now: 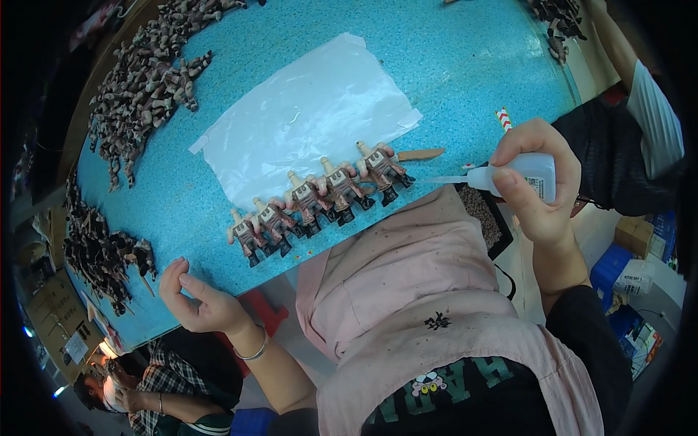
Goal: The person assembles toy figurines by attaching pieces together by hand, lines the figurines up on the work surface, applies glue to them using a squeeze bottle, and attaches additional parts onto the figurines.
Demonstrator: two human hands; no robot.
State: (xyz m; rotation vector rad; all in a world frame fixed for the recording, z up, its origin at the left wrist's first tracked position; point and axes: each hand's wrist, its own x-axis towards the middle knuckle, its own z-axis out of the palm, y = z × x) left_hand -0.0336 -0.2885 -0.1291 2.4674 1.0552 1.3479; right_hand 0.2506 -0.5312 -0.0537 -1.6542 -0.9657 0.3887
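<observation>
Blue speckled surface (465,51) with a clear plastic sheet (305,116) and five headless toy figures (320,200) in a row.
The figures lie along the sheet's near edge, at the surface's rim; piles of dark figure parts (138,87) lie to the left; the right hand (542,182) has its fingers closed around a small glue bottle (520,174), nozzle pointing at the rightmost figure; the left hand (200,298) hangs empty, fingers loosely curled, below the rim.
</observation>
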